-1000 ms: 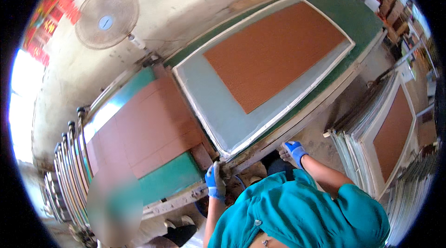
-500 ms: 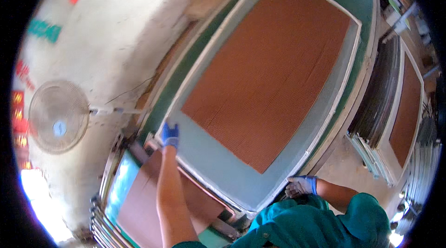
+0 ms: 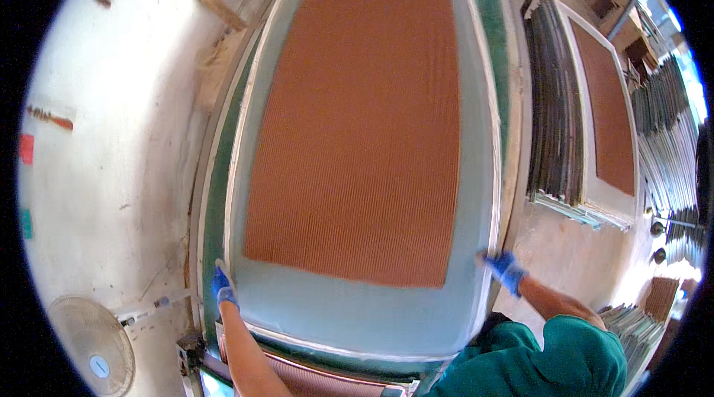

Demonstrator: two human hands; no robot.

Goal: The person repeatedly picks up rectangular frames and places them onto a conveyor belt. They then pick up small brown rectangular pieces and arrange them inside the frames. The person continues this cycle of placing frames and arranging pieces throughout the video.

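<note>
Now both blue-gloved hands, left [image 3: 222, 289] and right [image 3: 504, 268], have been spread wide apart and closed on opposite edges of the pale-framed panel with its ribbed rust-brown sheet [image 3: 357, 129], lying on the green worktop [image 3: 212, 196].

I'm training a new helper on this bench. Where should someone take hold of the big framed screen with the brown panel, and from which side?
Probably by the pale frame at its two long edges near the closest end, one hand per side, as the left hand and right hand do. It lies flat and wide on the green table; the ribbed brown panel offers no edge to grip.
</note>
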